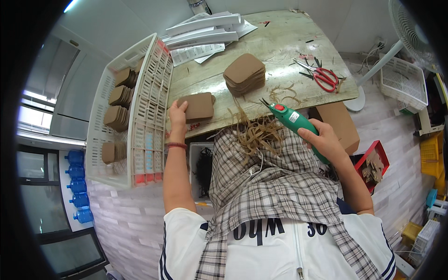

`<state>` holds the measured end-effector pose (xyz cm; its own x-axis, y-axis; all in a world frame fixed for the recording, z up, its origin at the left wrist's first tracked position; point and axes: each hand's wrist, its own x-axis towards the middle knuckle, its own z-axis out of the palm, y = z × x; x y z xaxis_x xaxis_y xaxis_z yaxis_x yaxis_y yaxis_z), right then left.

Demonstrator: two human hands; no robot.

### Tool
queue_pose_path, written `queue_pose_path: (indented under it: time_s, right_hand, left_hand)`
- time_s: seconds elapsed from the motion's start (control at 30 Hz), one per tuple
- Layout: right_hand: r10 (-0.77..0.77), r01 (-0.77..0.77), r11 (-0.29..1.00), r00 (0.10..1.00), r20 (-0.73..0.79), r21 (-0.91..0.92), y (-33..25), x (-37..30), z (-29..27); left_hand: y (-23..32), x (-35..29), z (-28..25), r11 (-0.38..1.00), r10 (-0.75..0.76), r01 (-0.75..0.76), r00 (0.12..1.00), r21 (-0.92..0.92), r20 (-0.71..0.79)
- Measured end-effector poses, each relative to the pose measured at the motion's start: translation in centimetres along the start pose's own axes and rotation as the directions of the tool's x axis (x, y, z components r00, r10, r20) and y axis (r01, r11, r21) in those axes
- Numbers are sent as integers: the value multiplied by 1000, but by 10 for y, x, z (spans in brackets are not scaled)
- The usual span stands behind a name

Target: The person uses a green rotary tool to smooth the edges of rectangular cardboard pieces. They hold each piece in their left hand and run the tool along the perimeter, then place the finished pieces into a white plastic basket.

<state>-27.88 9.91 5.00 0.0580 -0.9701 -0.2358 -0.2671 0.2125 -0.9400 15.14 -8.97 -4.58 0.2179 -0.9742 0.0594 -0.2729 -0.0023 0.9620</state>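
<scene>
My left hand [177, 116] rests its fingers on the left edge of a small stack of brown cardboard pieces [198, 106] lying at the near left of the worn wooden table [280, 42]. My right hand [324, 140] grips a green electric cutter [298, 125] with a red button, its tip pointing toward the table's front edge. A taller pile of brown cardboard pieces [244, 73] sits mid-table. Thin brown trimmings [256, 133] lie heaped on the checked cloth [270, 186] over my lap.
A white plastic basket [149, 116] with several stacks of brown pieces stands to the left. Red-handled scissors [324, 77] lie at the table's right; white papers [205, 35] at the back. A cardboard box [340, 123], red bin [373, 163], fan [410, 32] and white crate [403, 81] stand right.
</scene>
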Motion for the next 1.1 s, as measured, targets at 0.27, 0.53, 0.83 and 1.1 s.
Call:
queue_pose_path:
  time_s: [0.27,0.53,0.83,1.1]
  right_hand:
    - [27,-27,1000,996,-81,0,16,0,0]
    - [43,-47,998,995,-94,-39,16,-4,-6]
    - [20,-13,998,992,-126,53,19,-1,-6]
    - [-31,56,990,982,-187,133,-10,3,5]
  left_hand:
    - [48,19,101,490,531,-500,821,714,211]
    - [77,28,160,580,272,-473,880,663,390]
    - [104,3,158,854,324,-394,914,339,245]
    - [135,-64,162,537,42,92,990,-838,136]
